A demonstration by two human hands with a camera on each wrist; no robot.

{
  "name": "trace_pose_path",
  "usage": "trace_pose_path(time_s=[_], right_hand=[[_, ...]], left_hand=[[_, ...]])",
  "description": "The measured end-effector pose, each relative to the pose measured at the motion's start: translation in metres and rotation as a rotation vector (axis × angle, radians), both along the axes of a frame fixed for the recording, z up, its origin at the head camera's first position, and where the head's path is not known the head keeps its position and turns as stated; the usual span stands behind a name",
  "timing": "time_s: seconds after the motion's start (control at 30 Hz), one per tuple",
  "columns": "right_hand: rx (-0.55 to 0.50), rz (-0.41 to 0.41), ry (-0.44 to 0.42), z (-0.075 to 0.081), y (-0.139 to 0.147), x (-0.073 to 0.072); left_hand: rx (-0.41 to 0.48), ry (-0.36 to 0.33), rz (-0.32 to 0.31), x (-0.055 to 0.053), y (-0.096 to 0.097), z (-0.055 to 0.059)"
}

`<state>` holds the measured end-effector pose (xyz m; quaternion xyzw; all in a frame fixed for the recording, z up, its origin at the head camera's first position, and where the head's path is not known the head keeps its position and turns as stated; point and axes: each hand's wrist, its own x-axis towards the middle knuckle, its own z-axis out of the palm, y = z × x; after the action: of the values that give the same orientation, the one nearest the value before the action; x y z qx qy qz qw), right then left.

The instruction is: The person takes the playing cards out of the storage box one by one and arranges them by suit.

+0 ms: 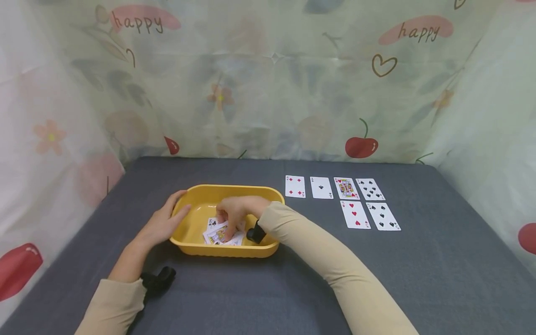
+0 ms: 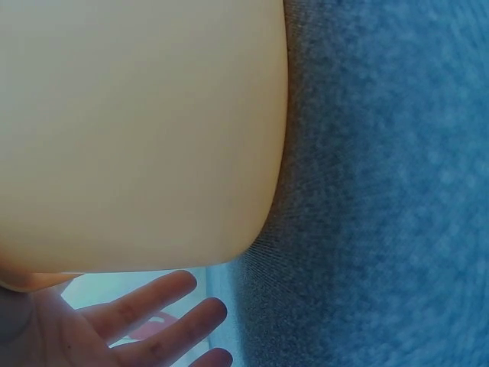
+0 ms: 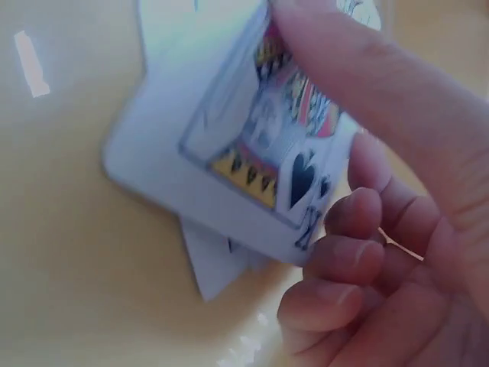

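Note:
A yellow plastic tub stands on the dark table with several playing cards loosely piled inside. My left hand rests at its left end, thumb over the rim; in the left wrist view those fingers stretch out straight beside the outer wall. Reaching into the tub, my right hand pinches a king of spades. The right thumb lies across the card's face while the other fingers curl at its edge. More cards lie under it, partly covered.
Face-up cards lie right of the tub in two rows: a four of diamonds, an ace of clubs, a king of hearts and a spade card behind, a three of hearts and another spade card nearer. Printed cloth surrounds the table.

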<state>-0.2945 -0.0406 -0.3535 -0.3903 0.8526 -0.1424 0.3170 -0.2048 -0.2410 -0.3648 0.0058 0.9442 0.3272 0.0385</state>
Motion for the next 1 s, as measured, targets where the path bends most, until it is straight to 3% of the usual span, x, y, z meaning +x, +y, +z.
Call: trace_pose_path(time_s=[0.13, 0.27, 0.4, 0.57, 0.73, 1.0], right_hand=[[-0.035, 0.028, 0.028, 0.004, 0.004, -0.002], [-0.085, 0.08, -0.009, 0.011, 0.01, -0.006], [-0.152, 0.078, -0.056, 0.021, 0.02, -0.01], [-0.246, 0.019, -0.077, 0.035, 0.037, -0.014], [-0.306, -0.04, -0.012, 0.046, 0.057, -0.016], [-0.423, -0.138, -0.01, 0.049, 0.093, -0.013]], left_hand=[[0.004, -0.005, -0.005, 0.001, 0.001, 0.001], [0.003, -0.003, -0.01, 0.001, 0.002, 0.001], [0.003, 0.006, -0.009, 0.001, 0.001, 0.002], [0.001, 0.003, -0.004, 0.001, 0.001, 0.001], [0.006, -0.001, -0.001, 0.001, 0.001, 0.001], [0.001, 0.006, 0.002, 0.001, 0.001, 0.0]])
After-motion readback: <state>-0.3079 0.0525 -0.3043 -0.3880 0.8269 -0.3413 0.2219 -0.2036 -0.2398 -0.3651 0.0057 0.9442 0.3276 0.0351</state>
